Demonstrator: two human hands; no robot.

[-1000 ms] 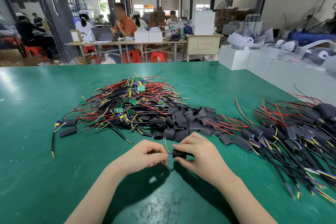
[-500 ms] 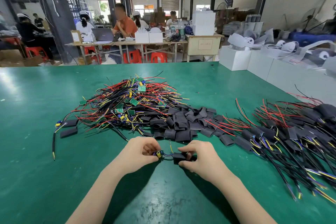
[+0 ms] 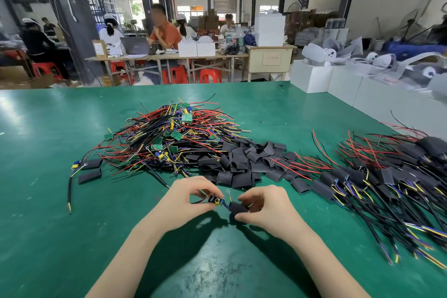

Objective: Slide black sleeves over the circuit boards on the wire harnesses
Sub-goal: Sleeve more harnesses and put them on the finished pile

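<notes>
Low in the frame's centre above the green surface (image 3: 72, 225), the left hand (image 3: 186, 203) pinches the circuit board (image 3: 216, 200) while the right hand (image 3: 263, 208) pinches the black sleeve (image 3: 238, 207) just right of it, their shared axis roughly left-right, a short gap between.

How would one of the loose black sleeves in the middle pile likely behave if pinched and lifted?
Probably light and soft: the loose black sleeves lie flattened and creased, so one would likely squash under a grip. It seems unlikely to roll, being flat on the green table. The sleeve pinched in the right hand keeps its short tube shape.
</notes>
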